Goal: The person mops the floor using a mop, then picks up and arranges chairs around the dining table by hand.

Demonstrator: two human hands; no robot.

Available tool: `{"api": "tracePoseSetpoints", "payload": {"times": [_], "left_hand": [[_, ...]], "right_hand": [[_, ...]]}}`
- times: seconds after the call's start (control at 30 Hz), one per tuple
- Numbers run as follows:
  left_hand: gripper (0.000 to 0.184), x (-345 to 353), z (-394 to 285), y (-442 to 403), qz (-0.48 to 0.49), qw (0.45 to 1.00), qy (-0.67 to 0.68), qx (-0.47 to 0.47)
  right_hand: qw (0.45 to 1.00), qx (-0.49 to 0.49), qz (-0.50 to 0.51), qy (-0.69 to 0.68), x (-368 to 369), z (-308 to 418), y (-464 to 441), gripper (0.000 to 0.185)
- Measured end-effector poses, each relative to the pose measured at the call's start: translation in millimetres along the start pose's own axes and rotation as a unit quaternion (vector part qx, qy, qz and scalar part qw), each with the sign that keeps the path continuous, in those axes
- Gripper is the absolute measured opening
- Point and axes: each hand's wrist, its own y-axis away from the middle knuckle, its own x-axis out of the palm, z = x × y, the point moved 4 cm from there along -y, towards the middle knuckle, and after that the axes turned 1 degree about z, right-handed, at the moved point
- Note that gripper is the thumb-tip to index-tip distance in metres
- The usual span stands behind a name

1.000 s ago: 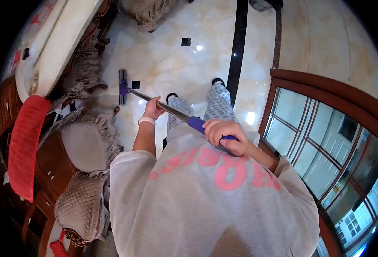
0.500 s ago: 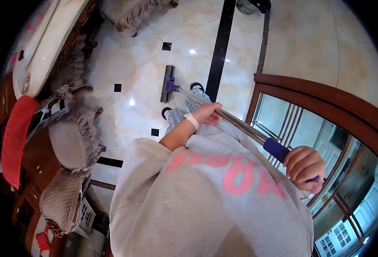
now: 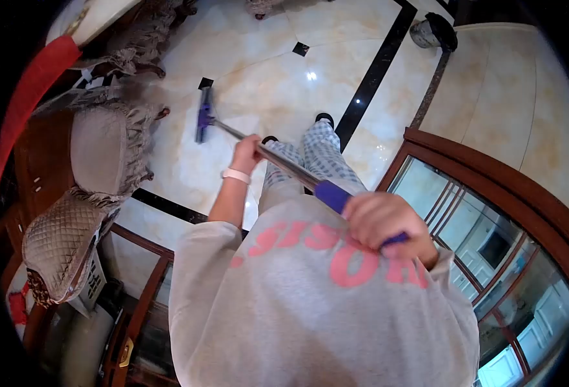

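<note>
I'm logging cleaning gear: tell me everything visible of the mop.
The mop has a shiny, metal-looking pole, a purple grip, a purple tip past the right hand, and a narrow grey-and-purple head. It slants down and forward to the person's left; the head appears to rest on the floor near a black tile. The left hand wraps the bare pole, the right the purple upper end. The head is blurred, its underside hidden.

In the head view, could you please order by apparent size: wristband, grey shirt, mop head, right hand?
Largest to smallest:
grey shirt
right hand
mop head
wristband
The mop head lies farther away, so this is apparent size only.
</note>
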Motion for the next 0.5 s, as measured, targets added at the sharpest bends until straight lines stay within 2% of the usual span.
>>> {"api": "tracePoseSetpoints", "payload": {"times": [0.1, 0.17, 0.27, 0.37, 0.4, 0.5], "left_hand": [[0.013, -100.9, -10.8, -58.3, -0.024, 0.999, 0.029, 0.008], [0.011, -130.0, -23.3, -46.3, -0.088, 0.994, 0.069, 0.010], [0.013, -182.9, -20.6, -53.8, -0.159, 0.987, 0.003, -0.012], [0.016, -182.7, -5.9, -43.4, -0.118, 0.992, -0.009, -0.039], [0.019, -166.7, -4.9, -32.9, -0.155, 0.988, 0.001, -0.023], [0.019, -143.5, 9.5, -31.2, -0.180, 0.983, -0.002, -0.021]], "right_hand": [[0.999, 0.036, -0.019, -0.021, 9.2, -64.2, -16.1, 0.015], [0.999, 0.031, -0.035, -0.012, 23.9, -110.2, -23.9, 0.007], [0.998, 0.057, -0.010, -0.027, 60.7, -138.5, -30.7, 0.006], [0.999, 0.036, 0.010, -0.011, 80.9, -133.5, -23.0, 0.007], [0.999, 0.038, -0.002, -0.007, 78.2, -132.1, -16.3, 0.008], [0.999, 0.039, -0.026, -0.009, 68.6, -122.9, 5.6, 0.009]]}}
